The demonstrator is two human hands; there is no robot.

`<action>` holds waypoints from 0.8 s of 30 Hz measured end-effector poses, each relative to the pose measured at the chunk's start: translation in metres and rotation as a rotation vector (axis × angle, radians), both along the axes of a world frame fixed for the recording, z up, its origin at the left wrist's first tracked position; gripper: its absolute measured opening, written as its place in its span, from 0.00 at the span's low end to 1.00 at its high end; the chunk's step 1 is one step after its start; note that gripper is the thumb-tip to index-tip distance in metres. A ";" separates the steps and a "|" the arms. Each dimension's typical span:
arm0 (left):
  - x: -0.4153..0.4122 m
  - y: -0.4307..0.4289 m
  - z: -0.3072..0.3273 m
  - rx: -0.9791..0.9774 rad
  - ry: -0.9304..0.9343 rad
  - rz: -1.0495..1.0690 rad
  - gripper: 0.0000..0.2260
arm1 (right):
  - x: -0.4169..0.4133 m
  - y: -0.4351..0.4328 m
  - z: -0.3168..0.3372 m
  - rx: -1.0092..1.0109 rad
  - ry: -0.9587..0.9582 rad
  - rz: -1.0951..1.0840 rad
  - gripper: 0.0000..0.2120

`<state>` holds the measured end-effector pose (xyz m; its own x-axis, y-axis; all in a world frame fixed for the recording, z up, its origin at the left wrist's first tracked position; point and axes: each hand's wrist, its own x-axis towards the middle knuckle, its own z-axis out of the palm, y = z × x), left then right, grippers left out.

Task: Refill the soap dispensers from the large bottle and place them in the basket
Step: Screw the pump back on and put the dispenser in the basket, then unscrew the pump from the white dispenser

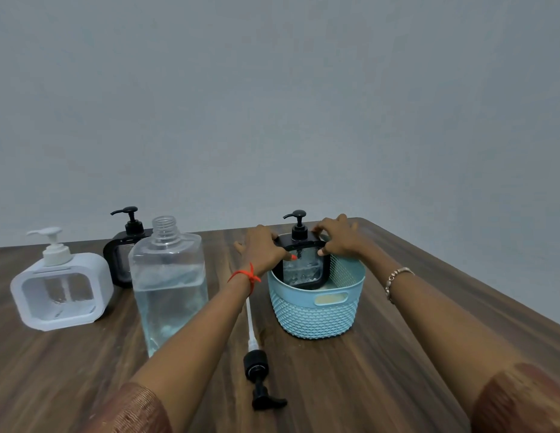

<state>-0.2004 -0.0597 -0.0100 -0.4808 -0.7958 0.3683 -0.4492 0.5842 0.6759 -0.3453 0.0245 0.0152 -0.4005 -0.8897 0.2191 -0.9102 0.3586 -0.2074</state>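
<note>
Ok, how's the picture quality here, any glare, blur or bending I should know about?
Head view: soft, even light, only faint shadows on the table; its far edge bows from the wide lens. The whole frame is slightly soft; no strong glare, only a dull sheen on the large bottle. Both hands on the black dispenser look clear enough.

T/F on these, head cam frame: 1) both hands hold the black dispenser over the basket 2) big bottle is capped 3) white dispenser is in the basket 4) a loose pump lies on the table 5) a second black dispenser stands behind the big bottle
1) True: left hand and right hand grip the black dispenser, partly inside the basket.
2) False: the large bottle has an open neck, no cap.
3) False: the white dispenser stands on the table, far left.
4) True: the loose pump lies near the table's front edge.
5) True: the second black dispenser stands there.
</note>
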 end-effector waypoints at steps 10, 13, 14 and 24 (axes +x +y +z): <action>-0.001 0.004 0.012 0.075 -0.240 -0.096 0.09 | 0.006 0.004 -0.003 0.019 0.050 -0.060 0.23; 0.001 0.014 0.020 0.098 -0.233 -0.150 0.07 | 0.012 0.008 -0.003 0.034 0.048 -0.085 0.21; -0.001 0.001 0.007 0.157 -0.288 -0.147 0.08 | 0.015 0.010 -0.002 0.029 0.044 -0.092 0.21; 0.060 0.059 0.052 -0.059 -0.110 -0.193 0.14 | 0.083 0.039 0.030 -0.273 -0.043 -0.019 0.26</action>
